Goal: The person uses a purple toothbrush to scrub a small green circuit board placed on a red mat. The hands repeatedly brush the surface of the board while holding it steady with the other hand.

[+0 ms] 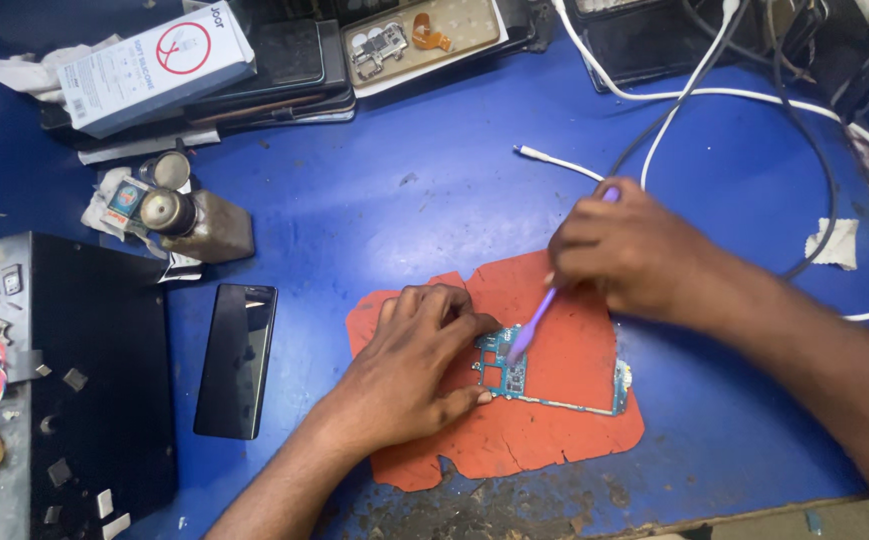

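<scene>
Left hand (409, 365) pins the phone circuit board (544, 385) flat on the orange mat (554, 440), board just right of its fingertips. Right hand (624, 250) is clamped on a purple brush (532, 325), tip touching the board between both hands.

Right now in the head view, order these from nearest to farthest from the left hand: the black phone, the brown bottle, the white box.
From the left hand:
1. Black phone, lying flat just to its left.
2. Brown bottle, farther up and left, on its side.
3. White box, at the top left on a stack of dark devices.
</scene>
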